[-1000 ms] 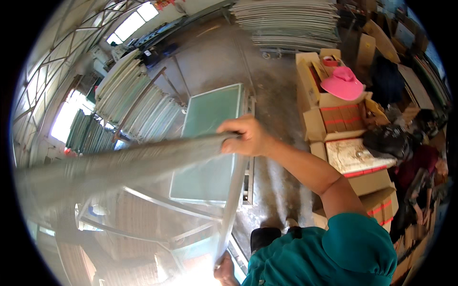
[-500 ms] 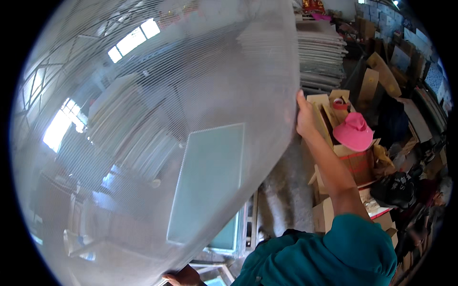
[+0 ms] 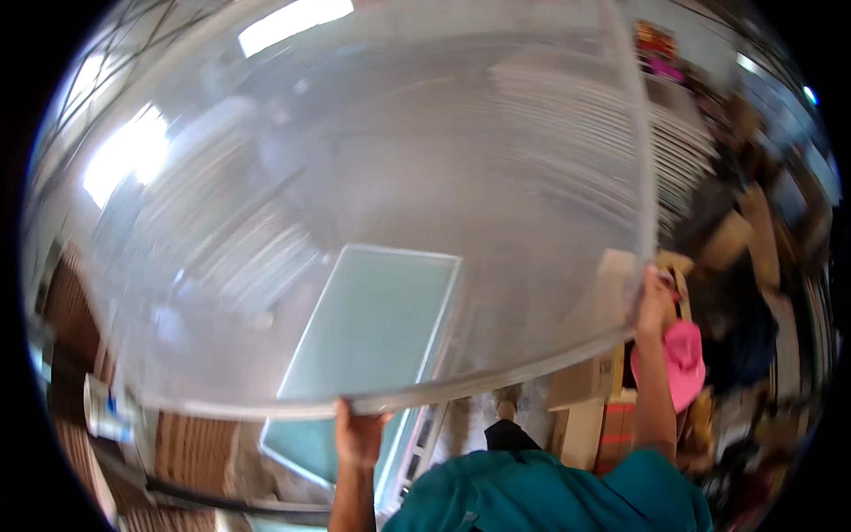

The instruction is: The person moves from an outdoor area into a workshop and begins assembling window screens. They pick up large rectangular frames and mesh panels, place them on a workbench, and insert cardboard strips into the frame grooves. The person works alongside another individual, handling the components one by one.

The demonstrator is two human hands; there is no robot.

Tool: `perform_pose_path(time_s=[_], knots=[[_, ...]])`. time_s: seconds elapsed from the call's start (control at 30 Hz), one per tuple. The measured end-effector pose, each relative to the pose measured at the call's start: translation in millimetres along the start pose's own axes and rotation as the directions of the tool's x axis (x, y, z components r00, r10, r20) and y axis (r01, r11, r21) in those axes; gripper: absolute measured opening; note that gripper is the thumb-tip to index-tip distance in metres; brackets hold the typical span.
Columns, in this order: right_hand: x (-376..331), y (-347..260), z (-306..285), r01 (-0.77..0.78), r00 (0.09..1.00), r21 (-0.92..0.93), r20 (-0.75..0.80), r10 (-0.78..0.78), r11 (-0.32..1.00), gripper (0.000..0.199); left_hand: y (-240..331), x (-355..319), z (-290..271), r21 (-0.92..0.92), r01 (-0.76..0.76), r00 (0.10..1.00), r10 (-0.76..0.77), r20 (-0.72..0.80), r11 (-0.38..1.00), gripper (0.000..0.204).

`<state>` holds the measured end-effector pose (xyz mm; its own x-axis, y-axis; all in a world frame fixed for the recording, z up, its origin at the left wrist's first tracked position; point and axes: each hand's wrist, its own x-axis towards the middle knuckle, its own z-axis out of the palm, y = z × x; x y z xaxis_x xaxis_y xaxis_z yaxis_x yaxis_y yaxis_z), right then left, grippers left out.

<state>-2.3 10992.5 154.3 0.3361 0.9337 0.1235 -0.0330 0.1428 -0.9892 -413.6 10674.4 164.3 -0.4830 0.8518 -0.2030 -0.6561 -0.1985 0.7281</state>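
A large see-through panel (image 3: 399, 168) with a pale rim spreads across most of the view in front of me, tilted. My left hand (image 3: 359, 434) grips its lower rim, fingers curled over the edge. At the lower right corner my right hand (image 3: 654, 306) clasps the side rim. Behind and below the panel lies a pale green rectangular pane (image 3: 306, 448) with a light border, partly seen through it. Motion blurs the far parts of the panel.
To the right stand cardboard boxes (image 3: 581, 381) with a pink hat (image 3: 683, 359) on them. A tall stack of flat panels (image 3: 681, 160) is at the back right. Brown ribbed stacks (image 3: 191, 457) sit at the lower left, near a dark rail (image 3: 204, 498).
The panel has turned, its lower edge swinging from a steep slant to nearly level. My left hand has come up into fuller view; my right hand has moved right and down.
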Motion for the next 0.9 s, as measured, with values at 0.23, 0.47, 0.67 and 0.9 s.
perform_pose_path(time_s=[0.23, 0.47, 0.67, 0.9], knots=[[79, -68, 58, 0.139, 0.980, -0.509, 0.197, -0.042, 0.849, 0.042, -123, 78, 24, -0.366, 0.387, 0.856, -0.477, -0.199, 0.847, 0.064], [161, -43, 185, 0.390, 0.828, -0.569, 0.560, -0.006, 0.724, 0.047, -202, 111, 5, -0.687, 0.424, 0.740, -0.663, -0.112, 0.589, 0.059], [187, -37, 327, 0.566, 0.688, -0.517, 0.726, -0.022, 0.643, 0.047, -220, 170, 3, -0.875, 0.127, 0.740, -0.632, -0.230, 0.467, 0.057], [181, 23, 459, 0.673, 0.472, -0.406, 0.879, 0.064, 0.618, 0.049, -206, 209, -21, -0.898, -0.205, 0.619, -0.659, -0.428, 0.390, 0.061]])
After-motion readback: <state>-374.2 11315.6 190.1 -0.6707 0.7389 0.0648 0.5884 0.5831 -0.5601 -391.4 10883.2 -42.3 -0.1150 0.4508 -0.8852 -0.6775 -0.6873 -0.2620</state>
